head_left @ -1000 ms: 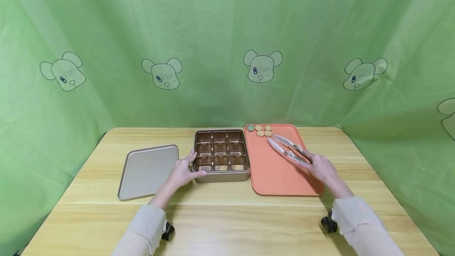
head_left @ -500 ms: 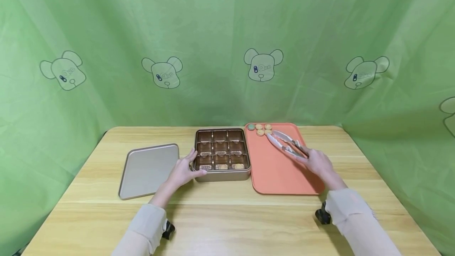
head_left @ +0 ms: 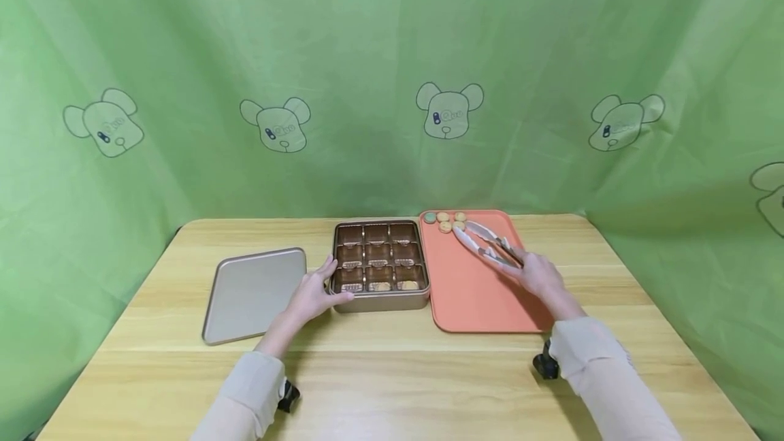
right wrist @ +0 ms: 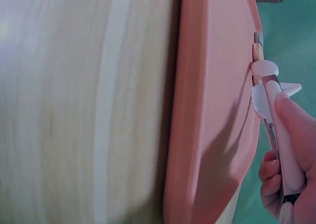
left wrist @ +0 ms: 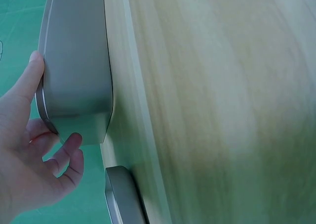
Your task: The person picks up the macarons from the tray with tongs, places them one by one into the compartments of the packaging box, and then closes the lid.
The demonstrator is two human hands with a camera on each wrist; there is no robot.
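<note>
In the head view, my left hand [head_left: 312,297] holds the front left corner of a brown metal tin [head_left: 381,303], thumb on the front rim, fingers along the left side. The tin carries a divided brown insert; two front compartments contain a pale round cookie [head_left: 407,285] each. My right hand [head_left: 542,279] grips metal tongs [head_left: 503,250] with white tips. The spread tips reach the near right one of several pale cookies [head_left: 445,227] on the orange tray [head_left: 484,298]; whether they touch it cannot be told. A green cookie [head_left: 430,218] lies at the tray's far left corner.
A flat metal lid [head_left: 254,295] lies on the wooden table [head_left: 392,380], left of the tin. The orange tray stands against the tin's right side. Behind the table hangs a green curtain [head_left: 361,169] with bear-head drawings.
My right hand has moved forward and left, bringing the tong tips from just right of the cookies to the near right one. My left hand stays at the tin's corner.
</note>
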